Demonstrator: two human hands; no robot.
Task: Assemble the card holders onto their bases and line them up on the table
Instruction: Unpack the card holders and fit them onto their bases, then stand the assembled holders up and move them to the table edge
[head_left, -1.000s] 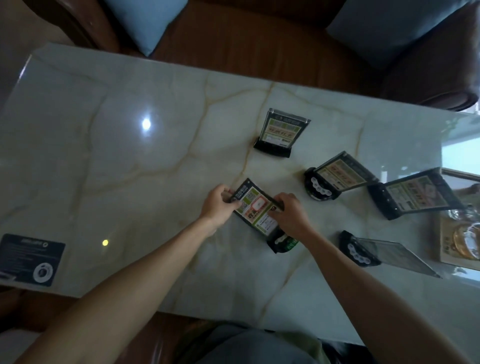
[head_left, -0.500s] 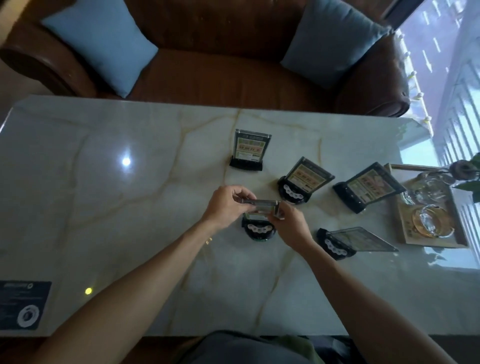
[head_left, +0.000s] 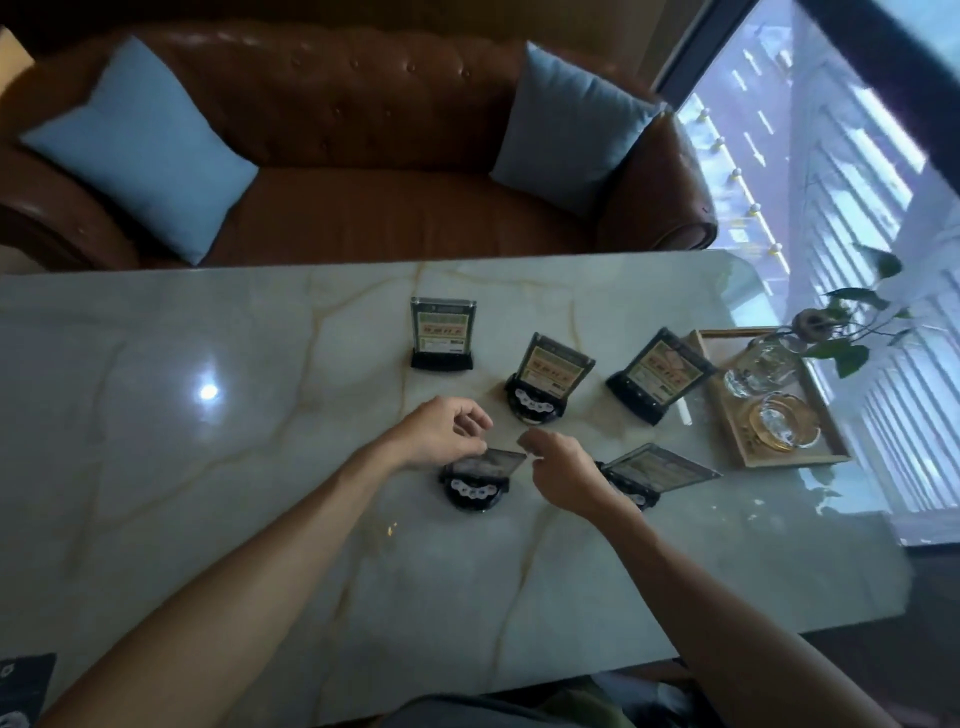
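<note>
Several card holders stand on the marble table (head_left: 182, 467). The nearest card holder (head_left: 480, 475) sits upright in its round black base just below my hands. My left hand (head_left: 441, 436) hovers over its left edge with fingers curled and apart, holding nothing. My right hand (head_left: 558, 467) is just right of its top corner, fingers loosely curled, also holding nothing. Another holder (head_left: 652, 473) leans low behind my right hand. Three more stand further back: one on a flat base (head_left: 442, 332), one on a round base (head_left: 545, 376), one on a rectangular base (head_left: 657, 374).
A wooden tray (head_left: 737, 431) with a glass ashtray (head_left: 784, 418) and a glass vessel stands at the table's right end, a small plant (head_left: 841, 322) beside it. A brown leather sofa (head_left: 363, 208) with blue cushions runs behind the table. A dark card (head_left: 21, 686) lies at the front left corner.
The card was lying tilted in both hands, then stood upright on its round base. Both hands have now let go and drawn slightly apart. The camera has tilted upward.
</note>
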